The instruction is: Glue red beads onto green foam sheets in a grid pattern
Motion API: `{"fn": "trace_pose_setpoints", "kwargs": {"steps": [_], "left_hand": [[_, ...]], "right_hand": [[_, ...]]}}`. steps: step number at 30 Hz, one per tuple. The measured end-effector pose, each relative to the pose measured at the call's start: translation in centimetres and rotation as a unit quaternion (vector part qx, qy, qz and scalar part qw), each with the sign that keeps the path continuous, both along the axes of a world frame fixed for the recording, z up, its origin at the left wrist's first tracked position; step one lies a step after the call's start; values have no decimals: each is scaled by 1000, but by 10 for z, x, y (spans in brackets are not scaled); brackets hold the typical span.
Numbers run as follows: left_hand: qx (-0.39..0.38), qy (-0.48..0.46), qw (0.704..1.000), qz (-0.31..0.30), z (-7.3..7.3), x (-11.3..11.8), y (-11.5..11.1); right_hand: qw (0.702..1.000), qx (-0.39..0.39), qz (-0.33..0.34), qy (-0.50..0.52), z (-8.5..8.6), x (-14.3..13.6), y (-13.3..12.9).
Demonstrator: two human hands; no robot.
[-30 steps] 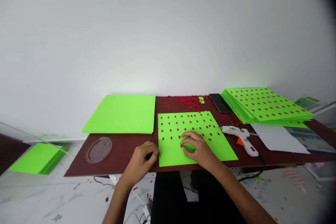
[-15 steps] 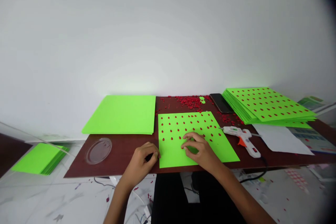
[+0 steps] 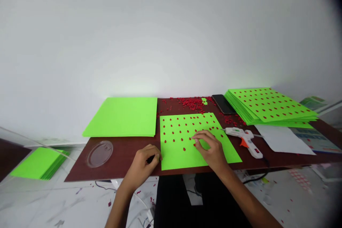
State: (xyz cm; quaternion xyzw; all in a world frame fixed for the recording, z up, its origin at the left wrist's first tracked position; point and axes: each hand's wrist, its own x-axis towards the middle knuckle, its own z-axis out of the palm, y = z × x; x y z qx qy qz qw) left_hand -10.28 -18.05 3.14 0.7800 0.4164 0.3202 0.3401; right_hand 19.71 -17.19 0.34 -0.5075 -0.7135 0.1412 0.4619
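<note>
A bright green sheet [image 3: 171, 158] lies flat on the dark red table, with rows of small red pieces [image 3: 182, 139] on its far part. My right hand [image 3: 213, 151] is over the sheet, its thumb and forefinger close together at one small red piece near the thumb tip. Another red piece [image 3: 184, 149] sits by itself nearer to me. Beside the sheet's left edge my left hand [image 3: 146, 160] rests with curled fingers, and nothing shows in it. A white glue gun [image 3: 240, 133] with an orange trigger lies at the sheet's right edge.
Plain green sheets [image 3: 125, 115] are stacked at left, near a clear round lid [image 3: 100, 154]. Dotted green sheets [image 3: 267, 103] form a pile at right, beside a phone [image 3: 223, 104] and white paper [image 3: 284, 140]. Loose red pieces [image 3: 192, 103] lie along the back; more green sheets [image 3: 37, 162] are on the floor.
My right hand has shifted right and slightly away from me, leaving one red piece behind on the sheet. My left hand has stayed by the sheet's edge. The view has shifted slightly.
</note>
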Motion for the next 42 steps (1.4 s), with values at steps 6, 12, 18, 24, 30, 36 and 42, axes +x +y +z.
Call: {"fn": "trace_pose_setpoints", "kwargs": {"steps": [6, 12, 18, 24, 30, 36, 42], "left_hand": [[-6, -1, 1000, -6, -2, -1, 0], [-1, 1, 1000, -5, -4, -2, 1], [1, 1, 1000, -2, -1, 0, 1], [-3, -3, 1000, -5, -4, -2, 0], [-4, -5, 1000, -3, -4, -2, -1], [-4, -6, 1000, -3, -2, -2, -1], [-3, -7, 1000, -3, -2, -2, -1]], "right_hand": [[993, -22, 44, -108, -2, 34, 6], [982, -43, 62, -172, -12, 30, 12], [976, -60, 111, -179, -2, 15, 10], [971, -44, 132, -194, 4, 13, 13], [981, -39, 82, -171, -6, 9, 8], [988, -22, 38, -145, -20, 3, -2], [991, -22, 50, -126, -20, 8, -3]]}}
